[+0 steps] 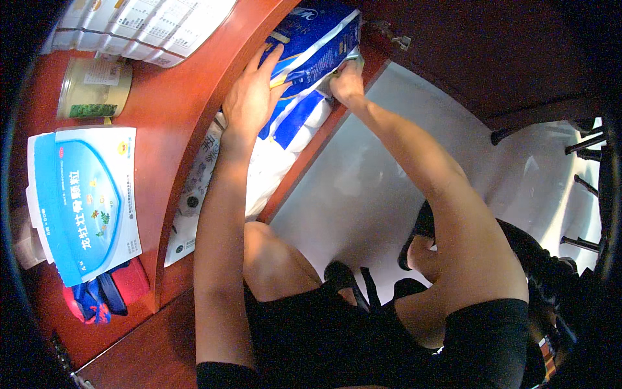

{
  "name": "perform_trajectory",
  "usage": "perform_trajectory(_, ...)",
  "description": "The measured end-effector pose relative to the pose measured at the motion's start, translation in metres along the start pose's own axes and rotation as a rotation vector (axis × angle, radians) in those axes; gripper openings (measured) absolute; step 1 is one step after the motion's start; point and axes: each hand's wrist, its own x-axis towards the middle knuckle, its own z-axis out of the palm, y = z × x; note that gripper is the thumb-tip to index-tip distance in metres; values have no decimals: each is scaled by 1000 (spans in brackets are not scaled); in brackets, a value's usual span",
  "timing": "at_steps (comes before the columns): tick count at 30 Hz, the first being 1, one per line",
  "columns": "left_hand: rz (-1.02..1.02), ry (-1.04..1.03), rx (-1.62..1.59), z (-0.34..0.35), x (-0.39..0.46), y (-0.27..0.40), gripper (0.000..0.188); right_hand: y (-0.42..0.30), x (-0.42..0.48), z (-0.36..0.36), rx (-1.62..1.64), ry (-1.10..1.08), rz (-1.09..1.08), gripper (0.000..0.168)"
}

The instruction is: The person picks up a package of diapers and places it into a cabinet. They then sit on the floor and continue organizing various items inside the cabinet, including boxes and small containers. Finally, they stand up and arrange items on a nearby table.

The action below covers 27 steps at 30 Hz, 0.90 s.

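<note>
A large blue plastic package (311, 53) with white bands lies in a reddish wooden compartment below the upper shelf. My left hand (252, 95) lies on its near left side, fingers spread over the plastic. At the package's right edge, my right hand (347, 80) has its fingers curled beside a small, shiny item that is mostly hidden; whether it grips this or the package's edge I cannot tell. White rolls in clear wrapping (279, 170) lie below the blue package. Between them and the shelf edge is a white printed bag (194, 199), partly behind my left forearm.
The upper wooden shelf (155, 141) holds a blue and white medicine box (92, 204), a round clear tub (95, 87), a red and blue pouch (109, 291) and printed white packaging (160, 24). Dark chair legs (583, 146) stand on the grey floor at right.
</note>
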Motion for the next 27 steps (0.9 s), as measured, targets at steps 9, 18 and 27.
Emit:
perform_trajectory(9, 49, -7, -35, 1, 7, -1, 68, 42, 61, -72, 211, -363, -5, 55)
perform_trajectory(18, 140, 52, 138, -9, -45, 96, 65, 78, 75, -87, -430, -318, -347, 29)
perform_trajectory(27, -234, 232, 54, -17, -84, 69, 72, 40, 48, -95, -661, -481, -475, 21)
